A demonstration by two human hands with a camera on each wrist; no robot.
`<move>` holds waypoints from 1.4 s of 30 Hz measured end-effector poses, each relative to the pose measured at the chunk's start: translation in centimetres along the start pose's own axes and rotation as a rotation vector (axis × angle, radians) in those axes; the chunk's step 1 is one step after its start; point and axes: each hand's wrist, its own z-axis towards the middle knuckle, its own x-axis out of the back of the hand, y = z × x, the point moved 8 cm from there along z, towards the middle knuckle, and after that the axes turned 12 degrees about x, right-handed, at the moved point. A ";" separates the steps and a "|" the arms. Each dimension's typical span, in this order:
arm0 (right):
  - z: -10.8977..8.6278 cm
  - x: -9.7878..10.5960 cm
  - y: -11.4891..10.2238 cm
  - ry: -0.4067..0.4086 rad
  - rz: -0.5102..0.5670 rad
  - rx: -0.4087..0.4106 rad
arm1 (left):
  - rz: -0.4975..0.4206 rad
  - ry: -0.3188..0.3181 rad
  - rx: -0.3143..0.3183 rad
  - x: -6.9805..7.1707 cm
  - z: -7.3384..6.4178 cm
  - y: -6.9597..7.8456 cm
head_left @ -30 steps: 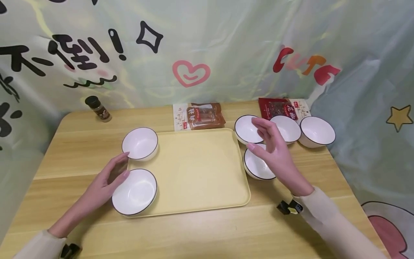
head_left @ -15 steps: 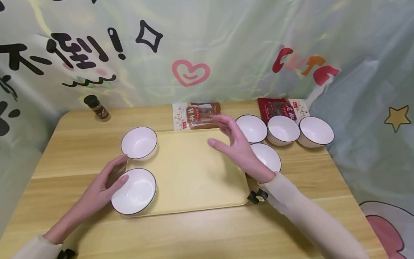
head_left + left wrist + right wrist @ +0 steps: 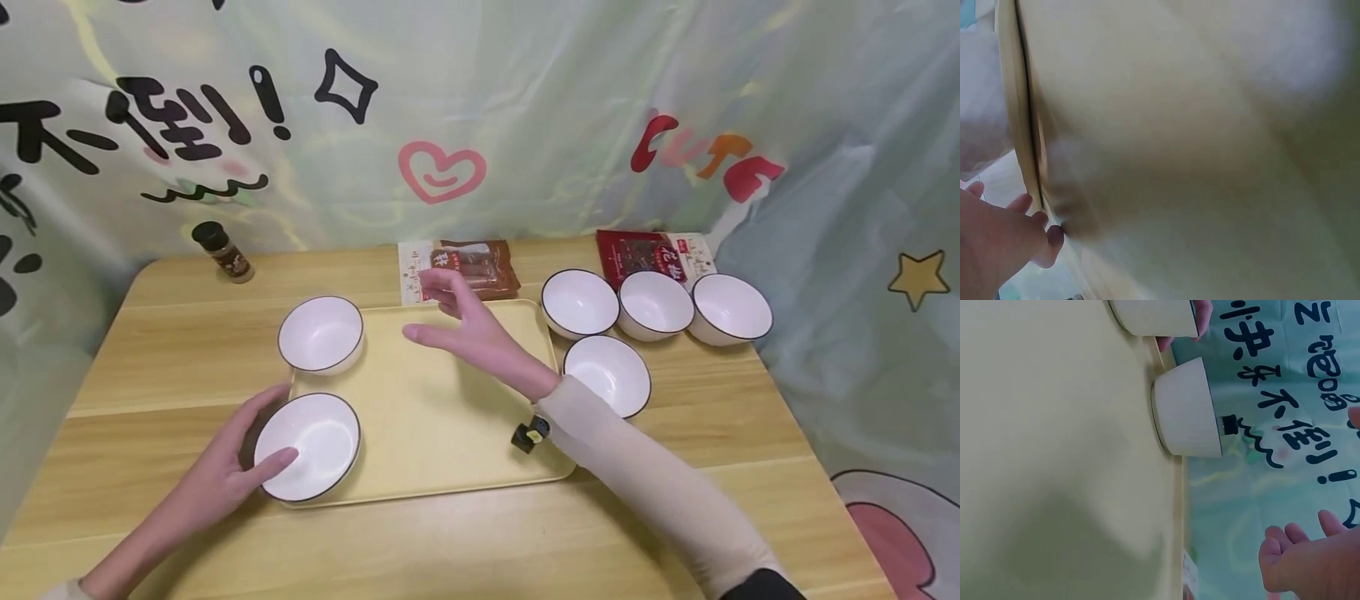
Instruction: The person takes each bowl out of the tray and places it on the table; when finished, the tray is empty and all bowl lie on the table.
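Note:
My left hand (image 3: 223, 467) is at the near-left white bowl (image 3: 311, 446), which has a dark rim and stands on the left of the yellow tray (image 3: 442, 417). Its thumb reaches over the rim, with the fingers along the outer left wall. Behind that stands a second white bowl (image 3: 321, 333), apart from the hand. Over the tray's far middle hovers my right hand (image 3: 480, 337), fingers spread from the thumb and holding nothing. In the right wrist view, fingers (image 3: 1202, 314) of the left hand show beside the near-left bowl (image 3: 1155, 317).
Several white bowls, among them one at the tray's right edge (image 3: 607, 375), stand to the right. Behind the tray lies a brown spice packet (image 3: 480, 271); a red packet (image 3: 637, 254) lies farther right. A black-capped spice jar (image 3: 223, 252) stands at the back left.
My right hand has moved left from the right-hand bowls to above the tray. My left hand has shifted slightly nearer, its thumb now over the near-left bowl's inside. The bowls have stayed put.

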 end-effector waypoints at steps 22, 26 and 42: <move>5.4 -8.5 5.2 -0.138 -0.003 -0.052 | 0.075 -0.068 0.016 -0.7 -1.3 -0.1; 5.8 -9.8 5.8 -0.152 -0.032 -0.060 | 0.085 -0.060 0.014 -0.7 -1.4 -0.3; 6.2 -11.6 7.3 -0.218 -0.075 -0.135 | 0.135 -0.057 0.042 -1.1 -1.4 -0.1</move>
